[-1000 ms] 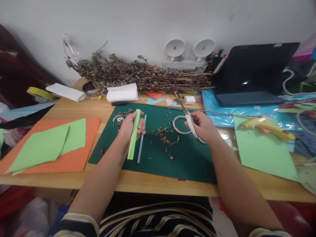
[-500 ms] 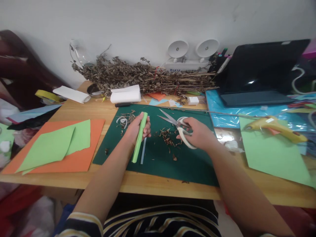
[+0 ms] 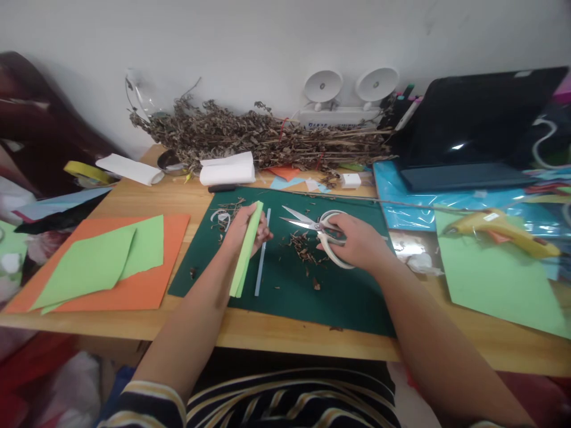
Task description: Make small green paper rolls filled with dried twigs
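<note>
My left hand [image 3: 257, 233] is closed around a folded strip of light green paper [image 3: 244, 261], which slants down toward me with its lower layers spread slightly apart. Through the handles of white-handled scissors [image 3: 328, 229] go the fingers of my right hand [image 3: 357, 238]; the parted blades point left, a short way from the paper. Both hands are over a dark green cutting mat [image 3: 289, 309]. A thin translucent stick [image 3: 262, 261] lies on the mat beside my left hand. Brown dry leaf bits [image 3: 304, 248] are scattered between the hands.
Dried stems [image 3: 250, 134] are piled along the wall. Orange sheets [image 3: 167, 261] under green paper [image 3: 93, 261] lie left. A yellow glue gun [image 3: 499, 229] rests on green paper at right, near a dark tablet [image 3: 482, 125]. White paper rolls [image 3: 227, 169] lie behind the mat.
The green paper has loosened from a bunched roll into flatter folded layers, its lower end now further left. The scissors have turned slightly, their blades lower and further left.
</note>
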Demonstrator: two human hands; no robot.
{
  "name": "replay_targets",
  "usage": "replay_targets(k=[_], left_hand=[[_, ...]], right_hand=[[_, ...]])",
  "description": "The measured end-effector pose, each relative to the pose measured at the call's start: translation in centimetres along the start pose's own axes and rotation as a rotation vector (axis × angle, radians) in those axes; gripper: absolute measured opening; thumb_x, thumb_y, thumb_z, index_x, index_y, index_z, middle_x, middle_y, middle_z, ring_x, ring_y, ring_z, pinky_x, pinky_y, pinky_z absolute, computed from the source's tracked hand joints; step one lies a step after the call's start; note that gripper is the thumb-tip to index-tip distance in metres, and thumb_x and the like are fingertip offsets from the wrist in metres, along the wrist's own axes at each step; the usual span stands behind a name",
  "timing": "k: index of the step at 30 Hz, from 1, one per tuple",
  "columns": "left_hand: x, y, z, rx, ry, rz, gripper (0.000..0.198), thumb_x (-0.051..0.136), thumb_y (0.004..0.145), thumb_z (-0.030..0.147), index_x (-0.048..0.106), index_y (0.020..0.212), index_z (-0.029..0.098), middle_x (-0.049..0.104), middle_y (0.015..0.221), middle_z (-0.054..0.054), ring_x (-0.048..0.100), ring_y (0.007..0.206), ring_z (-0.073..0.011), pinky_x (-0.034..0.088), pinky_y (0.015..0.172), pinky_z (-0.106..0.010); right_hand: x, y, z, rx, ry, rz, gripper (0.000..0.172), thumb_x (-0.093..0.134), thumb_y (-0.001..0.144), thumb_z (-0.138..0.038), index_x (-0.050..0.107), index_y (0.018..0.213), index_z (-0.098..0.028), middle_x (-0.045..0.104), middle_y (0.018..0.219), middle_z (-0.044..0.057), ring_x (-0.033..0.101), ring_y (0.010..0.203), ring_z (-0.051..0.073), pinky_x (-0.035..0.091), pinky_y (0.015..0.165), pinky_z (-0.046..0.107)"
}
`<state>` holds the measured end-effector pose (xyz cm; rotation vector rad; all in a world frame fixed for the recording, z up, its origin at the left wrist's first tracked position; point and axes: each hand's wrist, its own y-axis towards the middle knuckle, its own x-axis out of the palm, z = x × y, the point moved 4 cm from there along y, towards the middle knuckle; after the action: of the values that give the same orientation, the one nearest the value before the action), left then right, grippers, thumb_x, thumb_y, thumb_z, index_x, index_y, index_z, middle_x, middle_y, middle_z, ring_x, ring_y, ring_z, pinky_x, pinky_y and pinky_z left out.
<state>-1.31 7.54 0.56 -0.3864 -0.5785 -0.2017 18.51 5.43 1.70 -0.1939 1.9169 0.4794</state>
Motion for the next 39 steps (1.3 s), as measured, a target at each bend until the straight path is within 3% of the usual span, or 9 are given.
replay_targets(k=[5,11,16,23,28,34,39], left_hand=[[-0.3,0.2,-0.1,0.059,0.06,0.044,0.019,0.034,0.078,0.023,0.05,0.073,0.015,0.046,0.043,0.004,0.04,0.033,-0.0059,0.044,0.047,-0.021],[0.4,-0.1,-0.5,-0.012,0.179,-0.068,0.03,0.03,0.083,0.035,0.042,0.063,0.016,0.034,0.035,0.007,0.031,0.026,-0.0053,0.039,0.038,-0.019],[1.0,-0.5,-0.4,-0.035,0.185,-0.127,0.033,0.026,0.085,0.032,0.042,0.061,0.016,0.035,0.034,0.006,0.03,0.024,-0.0062,0.037,0.034,-0.02],[0.8,-0.3,-0.4,-0.041,0.159,-0.108,0.032,0.025,0.085,0.033,0.041,0.063,0.016,0.035,0.038,0.006,0.031,0.026,-0.0059,0.039,0.036,-0.02],[0.6,-0.2,-0.7,-0.002,0.11,-0.098,0.02,0.035,0.083,0.03,0.044,0.072,0.017,0.041,0.049,0.005,0.039,0.037,-0.0057,0.044,0.045,-0.022],[-0.2,0.2,0.0,0.116,-0.124,0.037,0.006,0.046,0.078,0.02,0.045,0.073,0.017,0.042,0.053,0.005,0.042,0.042,-0.0045,0.037,0.041,-0.015],[-0.6,0.2,0.2,0.033,-0.286,0.158,0.025,0.037,0.083,0.034,0.042,0.065,0.017,0.031,0.039,0.008,0.037,0.033,-0.0042,0.028,0.034,-0.012]], right_hand=[[0.2,0.1,0.2,0.005,-0.011,-0.016,0.031,0.057,0.065,-0.044,0.051,0.082,-0.019,0.06,0.083,0.004,0.054,0.072,0.019,0.039,0.058,0.026],[0.2,0.1,0.3,0.005,-0.022,-0.024,0.031,0.057,0.065,-0.043,0.052,0.083,-0.018,0.06,0.083,0.005,0.054,0.073,0.019,0.039,0.058,0.027],[0.2,0.0,0.1,0.001,-0.025,-0.039,0.03,0.056,0.066,-0.043,0.052,0.082,-0.018,0.06,0.084,0.005,0.055,0.074,0.02,0.04,0.059,0.028],[0.1,0.0,0.8,0.011,0.003,0.019,0.033,0.056,0.065,-0.046,0.052,0.084,-0.018,0.06,0.084,0.007,0.055,0.073,0.02,0.04,0.059,0.028],[-0.4,-0.1,1.8,0.149,0.076,0.086,0.035,0.057,0.064,-0.046,0.052,0.085,-0.019,0.059,0.081,0.006,0.054,0.065,0.017,0.039,0.053,0.025],[-0.7,-0.2,2.6,0.319,0.218,0.175,0.034,0.057,0.063,-0.045,0.051,0.083,-0.018,0.057,0.068,0.002,0.05,0.055,0.013,0.038,0.048,0.024],[0.3,0.0,1.4,0.223,0.171,0.026,0.033,0.057,0.063,-0.047,0.053,0.08,-0.019,0.058,0.072,0.003,0.051,0.057,0.014,0.036,0.048,0.024]])
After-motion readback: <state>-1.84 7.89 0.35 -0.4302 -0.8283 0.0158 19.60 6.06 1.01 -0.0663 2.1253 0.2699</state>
